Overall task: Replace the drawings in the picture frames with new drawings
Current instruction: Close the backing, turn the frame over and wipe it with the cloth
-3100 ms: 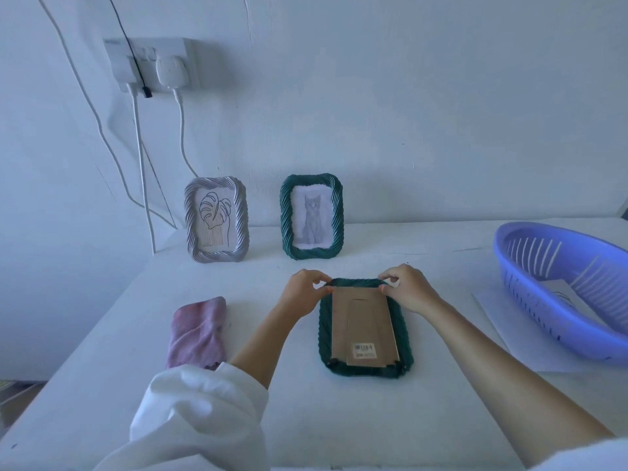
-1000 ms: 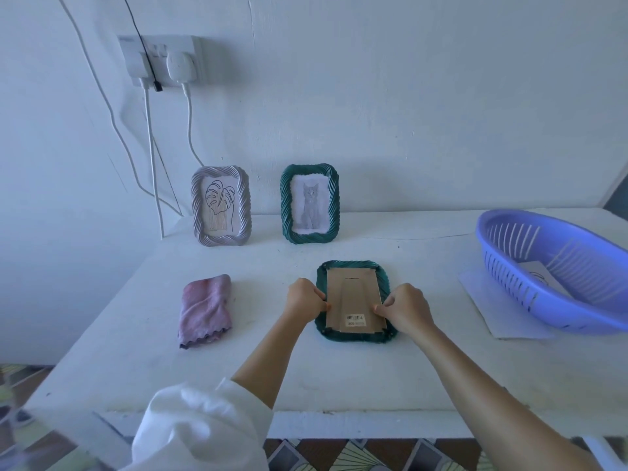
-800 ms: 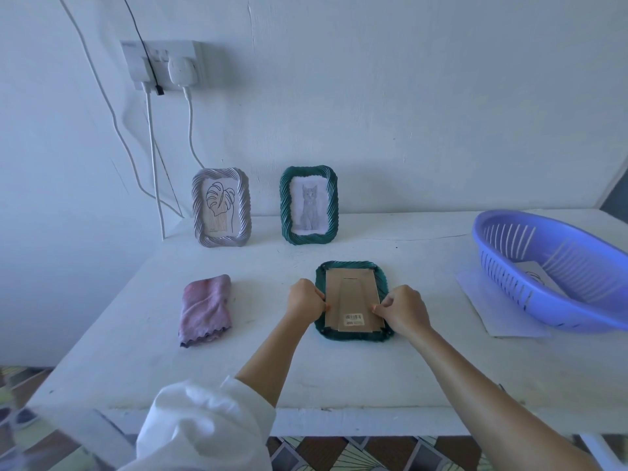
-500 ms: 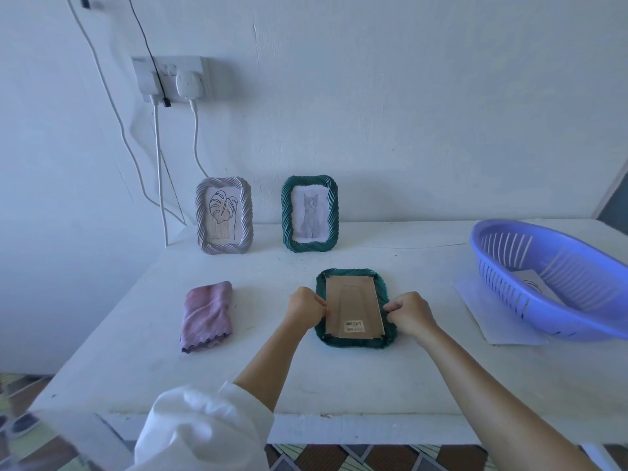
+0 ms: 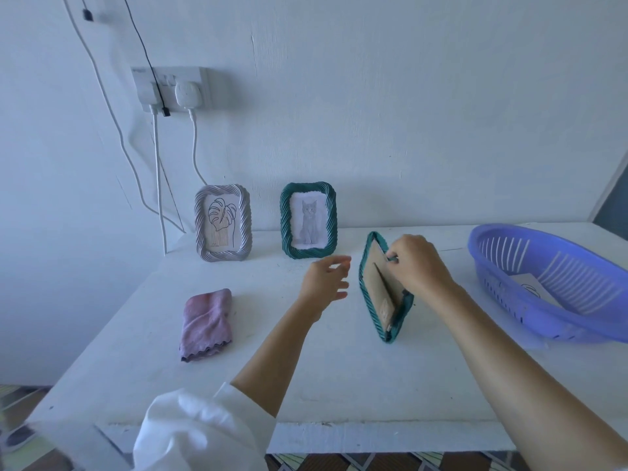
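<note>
Inspecting the table (image 5: 339, 368), we found the right hand (image 5: 416, 266) gripping the green frame (image 5: 375, 283), tilted up on edge near the basket (image 5: 503, 300); the left hand (image 5: 326, 278) hovered beside it, fingers spread apart.

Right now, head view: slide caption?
Right hand holds green frame on edge, cardboard back showing; open left hand hovers beside it.

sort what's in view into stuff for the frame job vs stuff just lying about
Job: green frame gripped by right hand, cat frame, leaf frame, drawing in blue basket.
Lying about, probably: pink cloth, wall socket, cables.
</note>
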Motion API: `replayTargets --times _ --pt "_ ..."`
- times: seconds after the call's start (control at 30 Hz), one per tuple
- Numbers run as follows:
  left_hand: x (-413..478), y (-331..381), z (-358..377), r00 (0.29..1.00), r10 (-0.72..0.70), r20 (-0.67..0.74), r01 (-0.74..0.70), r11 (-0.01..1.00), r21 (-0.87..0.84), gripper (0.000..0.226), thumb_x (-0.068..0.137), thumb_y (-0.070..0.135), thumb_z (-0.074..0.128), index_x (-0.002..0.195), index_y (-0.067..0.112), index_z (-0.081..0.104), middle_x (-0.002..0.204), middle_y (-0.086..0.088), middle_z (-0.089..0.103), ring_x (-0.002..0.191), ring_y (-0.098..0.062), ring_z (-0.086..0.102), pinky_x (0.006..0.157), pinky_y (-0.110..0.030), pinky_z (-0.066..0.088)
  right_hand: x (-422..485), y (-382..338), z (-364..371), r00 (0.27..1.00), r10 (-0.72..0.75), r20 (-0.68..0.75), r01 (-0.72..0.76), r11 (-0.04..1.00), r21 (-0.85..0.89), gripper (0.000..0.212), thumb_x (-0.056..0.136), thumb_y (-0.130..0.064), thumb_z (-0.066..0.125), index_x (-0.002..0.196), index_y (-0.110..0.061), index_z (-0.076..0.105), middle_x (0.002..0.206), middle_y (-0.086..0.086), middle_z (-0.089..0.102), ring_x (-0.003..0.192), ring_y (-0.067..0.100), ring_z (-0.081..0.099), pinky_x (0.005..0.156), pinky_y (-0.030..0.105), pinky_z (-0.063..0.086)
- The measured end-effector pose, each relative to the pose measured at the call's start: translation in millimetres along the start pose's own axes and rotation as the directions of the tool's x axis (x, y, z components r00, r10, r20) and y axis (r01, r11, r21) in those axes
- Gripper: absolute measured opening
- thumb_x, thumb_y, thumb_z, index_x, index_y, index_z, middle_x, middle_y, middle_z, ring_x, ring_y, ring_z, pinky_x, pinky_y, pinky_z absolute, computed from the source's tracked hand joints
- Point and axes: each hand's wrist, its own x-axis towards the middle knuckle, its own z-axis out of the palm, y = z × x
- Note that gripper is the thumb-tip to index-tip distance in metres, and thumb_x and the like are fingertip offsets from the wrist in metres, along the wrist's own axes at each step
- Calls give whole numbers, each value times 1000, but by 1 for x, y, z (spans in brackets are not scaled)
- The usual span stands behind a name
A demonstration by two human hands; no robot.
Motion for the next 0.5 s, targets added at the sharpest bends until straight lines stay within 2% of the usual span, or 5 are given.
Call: replayTargets --times 0.1,0.17,0.3,0.4,0.5 --pt "-3 12 5 996 -26 80 35 993 -114 24 100 23 42 118 24 57 87 -4 60 74 -17 60 71 -29 56 -3 -24 3 997 -47 54 44 997 67 33 80 1 51 49 -8 47 50 12 40 53 26 35 46 27 25" --pt "-4 12 3 996 -35 87 47 990 -134 28 101 24 39 124 24 54 94 -7 63 77 -18 63 69 -30 57 -5 -34 10 991 -106 80 89 978 190 20 84 -5 55 73 3 70 70 21 64 59 30 52 53 25 35" --pt "-2 5 -13 998 -62 22 64 990 -122 33 98 16 46 130 15 53 104 -11 63 81 -21 64 66 -27 58 -7 -31 22 982 -113 152 34 895 444 20 88 -14 60 85 -1 75 71 16 68 59 20 59 61 25 47" --pt "1 -3 -28 995 -89 -44 88 996 -27 36 95 4 50 131 6 53 115 -17 63 90 -25 62 81 -35 56 -3 -9 39 982 -1 188 -96 858 505 16 84 -7 63 95 -5 74 89 14 74 74 27 66 72 34 54" --pt "8 -18 -39 990 -92 -107 104 989 108 37 92 1 53 129 3 55 122 -18 62 92 -25 59 89 -37 54 -9 14 58 956 103 274 -222 864 452 24 82 -10 66 106 -7 70 105 10 69 85 17 57 75 26 42"
